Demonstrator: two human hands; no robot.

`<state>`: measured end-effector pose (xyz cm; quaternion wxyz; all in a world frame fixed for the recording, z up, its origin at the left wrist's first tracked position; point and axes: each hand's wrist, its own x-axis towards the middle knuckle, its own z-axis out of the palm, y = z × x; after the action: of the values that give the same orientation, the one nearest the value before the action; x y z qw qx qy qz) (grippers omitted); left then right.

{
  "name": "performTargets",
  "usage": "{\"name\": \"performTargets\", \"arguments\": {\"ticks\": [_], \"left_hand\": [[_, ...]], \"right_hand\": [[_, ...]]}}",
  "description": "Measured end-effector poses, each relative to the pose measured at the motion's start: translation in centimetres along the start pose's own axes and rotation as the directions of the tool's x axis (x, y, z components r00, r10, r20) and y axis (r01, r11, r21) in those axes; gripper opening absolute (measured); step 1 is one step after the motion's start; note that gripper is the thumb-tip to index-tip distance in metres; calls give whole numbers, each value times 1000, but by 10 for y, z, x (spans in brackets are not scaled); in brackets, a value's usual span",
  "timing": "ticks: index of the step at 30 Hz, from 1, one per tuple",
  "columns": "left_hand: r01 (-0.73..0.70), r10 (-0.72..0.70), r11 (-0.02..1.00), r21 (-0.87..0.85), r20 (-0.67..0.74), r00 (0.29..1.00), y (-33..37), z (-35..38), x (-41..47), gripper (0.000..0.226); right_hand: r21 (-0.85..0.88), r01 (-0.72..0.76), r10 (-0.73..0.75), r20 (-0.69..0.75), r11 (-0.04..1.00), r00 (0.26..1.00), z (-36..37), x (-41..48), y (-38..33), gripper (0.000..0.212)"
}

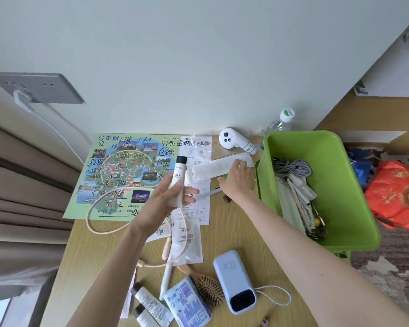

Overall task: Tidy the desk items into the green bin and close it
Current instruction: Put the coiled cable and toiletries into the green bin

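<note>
The desk (234, 234) spreads beneath both hands and is strewn with things, so the tidying looks well short of done. The green bin (335, 180) stands just right of the right hand (239, 185). It is open, with no lid in view (a grey cable, pens and a comb lie inside), and sits close enough that a short swing would probably drop an item in.

A scribbled-on map (118, 166) lies flat beyond and to the left of the left hand (165, 204). A blue power bank (234, 279) rests nearer the person than either hand, under the line of the right forearm.

The right hand reaches onto the near end of a long white packet (213, 169), fingers laid over it and thumb spread below. I cannot tell whether it has pinched the packet yet.

The left hand grips a white tube (177, 179) round its lower body, black cap pointing away. It is raised clear of the desk, seemingly waiting its turn for the bin.
</note>
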<state>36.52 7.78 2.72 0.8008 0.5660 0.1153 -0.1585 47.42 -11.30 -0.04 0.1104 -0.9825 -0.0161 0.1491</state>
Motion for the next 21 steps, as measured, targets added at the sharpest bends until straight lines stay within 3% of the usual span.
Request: {"name": "performTargets", "arguments": {"ticks": [2, 4, 6, 10, 12, 15, 19, 21], "left_hand": [[22, -21, 996, -92, 19, 1000, 1, -5, 8, 27], [31, -30, 997, -64, 22, 999, 2, -7, 18, 21], [37, -35, 997, 63, -42, 999, 1, -6, 31, 9], [73, 68, 910, 409, -320, 945, -5, 3, 64, 18], [108, 176, 771, 628, -373, 911, -9, 7, 79, 15], [131, 299, 445, 886, -284, 911, -12, 13, 98, 32], [118, 220, 187, 975, -159, 962, -15, 17, 115, 62], [99, 155, 65, 993, -108, 982, -20, 16, 117, 61]], "right_hand": [[-65, -4, 4, 7, 998, 1000, 6, 5, 0, 75], [-132, 10, -11, -8, 991, 1000, 9, 8, -1, 75], [-151, 14, -18, -27, 988, 999, 10, 8, -1, 72], [-53, -11, 6, -88, 999, 996, 10, -2, 1, 63], [-22, -18, 15, -116, 1000, 993, 10, -10, 2, 56], [-53, 15, -21, -122, 998, 992, 11, -24, 5, 34], [-123, 45, -66, -171, 991, 983, 16, -38, 16, 41], [-186, 71, -95, -124, 980, 988, 22, -43, 19, 49]]}}
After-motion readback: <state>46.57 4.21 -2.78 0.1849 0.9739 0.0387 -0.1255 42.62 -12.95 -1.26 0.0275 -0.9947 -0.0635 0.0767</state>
